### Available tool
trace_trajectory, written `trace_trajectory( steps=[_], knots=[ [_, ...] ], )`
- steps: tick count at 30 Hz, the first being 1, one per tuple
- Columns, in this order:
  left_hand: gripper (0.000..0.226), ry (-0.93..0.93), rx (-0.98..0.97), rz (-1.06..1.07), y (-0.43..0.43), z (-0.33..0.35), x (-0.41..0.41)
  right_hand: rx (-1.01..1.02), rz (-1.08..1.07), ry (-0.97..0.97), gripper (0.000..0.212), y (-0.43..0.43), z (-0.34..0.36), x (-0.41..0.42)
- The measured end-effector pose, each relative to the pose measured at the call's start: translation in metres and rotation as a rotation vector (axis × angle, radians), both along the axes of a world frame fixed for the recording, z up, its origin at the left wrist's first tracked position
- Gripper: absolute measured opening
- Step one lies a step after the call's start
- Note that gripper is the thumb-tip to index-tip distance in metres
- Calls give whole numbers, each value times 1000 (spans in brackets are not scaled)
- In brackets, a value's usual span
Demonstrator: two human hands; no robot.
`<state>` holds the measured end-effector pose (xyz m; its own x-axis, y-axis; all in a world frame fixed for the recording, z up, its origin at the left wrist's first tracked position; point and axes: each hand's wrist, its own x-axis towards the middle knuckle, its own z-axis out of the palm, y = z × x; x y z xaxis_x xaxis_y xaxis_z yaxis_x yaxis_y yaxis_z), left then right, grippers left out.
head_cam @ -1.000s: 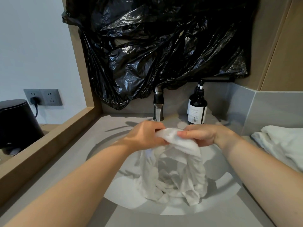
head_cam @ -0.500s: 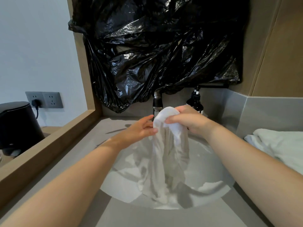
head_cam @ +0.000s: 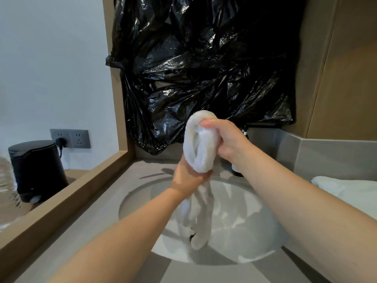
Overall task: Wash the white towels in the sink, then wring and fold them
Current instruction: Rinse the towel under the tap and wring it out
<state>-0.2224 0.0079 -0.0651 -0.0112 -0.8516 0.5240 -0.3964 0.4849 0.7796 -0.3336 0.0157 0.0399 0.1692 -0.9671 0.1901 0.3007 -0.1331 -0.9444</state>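
A wet white towel [head_cam: 201, 148] hangs bunched in a long rope above the round white sink [head_cam: 255, 227]. My right hand [head_cam: 223, 137] grips its folded top end, raised in front of the black plastic. My left hand [head_cam: 188, 176] is wrapped around the towel just below that, fingers curled round it. The towel's lower end [head_cam: 199, 240] dangles into the basin. More white towels [head_cam: 350, 193] lie piled on the counter at the right edge.
Black plastic sheeting [head_cam: 204, 68] covers the wall behind the sink. A dark pump bottle [head_cam: 242, 144] stands behind my right wrist; the tap is hidden. A wooden ledge [head_cam: 67, 197] borders the grey counter on the left, with a black kettle [head_cam: 36, 168] and wall socket [head_cam: 70, 138] beyond.
Both hands lifted the towel up out of the basin. My right hand rose with the top end; my left hand went from touching the towel to gripping it below. The view tilted upward.
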Motion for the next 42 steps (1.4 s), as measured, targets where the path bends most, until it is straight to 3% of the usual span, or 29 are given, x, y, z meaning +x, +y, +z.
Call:
trace_trajectory(
  steps=[2, 4, 6, 8, 11, 14, 16, 19, 23, 27, 30, 32, 34, 36, 40, 42],
  knots=[
    [23, -142, 147, 76, -4, 0, 10, 26, 106, 34, 23, 6, -9, -24],
    [17, -273, 251, 80, -5, -1, 20, 144, 215, 9, 54, 4, -27, -56],
    [14, -449, 222, 52, -3, -2, 23, 295, 245, -45, 83, -3, -56, -85],
    [8, -590, 165, 26, -2, -1, 22, 441, 227, -60, 82, -15, -92, -102],
    [25, -595, 112, -33, -9, -3, 20, 643, 368, -3, 63, -23, -133, -103],
    [29, -536, 75, -43, -16, 3, 22, 575, 628, 229, 57, -13, -139, -78],
    [27, -508, 64, -33, -24, 1, 26, 521, 612, 177, 54, -16, -136, -68],
    [15, -669, 43, 7, -41, -14, 34, 559, 718, 124, 81, -31, -131, -64],
    [23, -938, 50, 8, -53, -31, 40, 574, 756, 354, 101, -57, -149, -68],
    [20, -1148, 3, -3, -63, -39, 36, 451, 797, 648, 71, -78, -156, -69],
    [21, -1264, 59, 56, -74, -38, 30, 351, 689, 895, 72, -83, -146, -60],
    [23, -1324, 91, 117, -81, -39, 28, 163, 577, 1228, 56, -84, -136, -48],
    [25, -1350, 111, 160, -88, -42, 26, -63, 446, 1565, 62, -90, -129, -38],
    [27, -1345, 116, 183, -90, -44, 26, -132, 313, 1685, 75, -90, -128, -26],
    [20, -1199, 285, 108, -91, -46, 33, -376, -34, 1863, 57, -89, -148, -9],
    [15, -1064, 402, 20, -92, -50, 39, -484, -111, 1917, 54, -90, -155, -8]
  ],
)
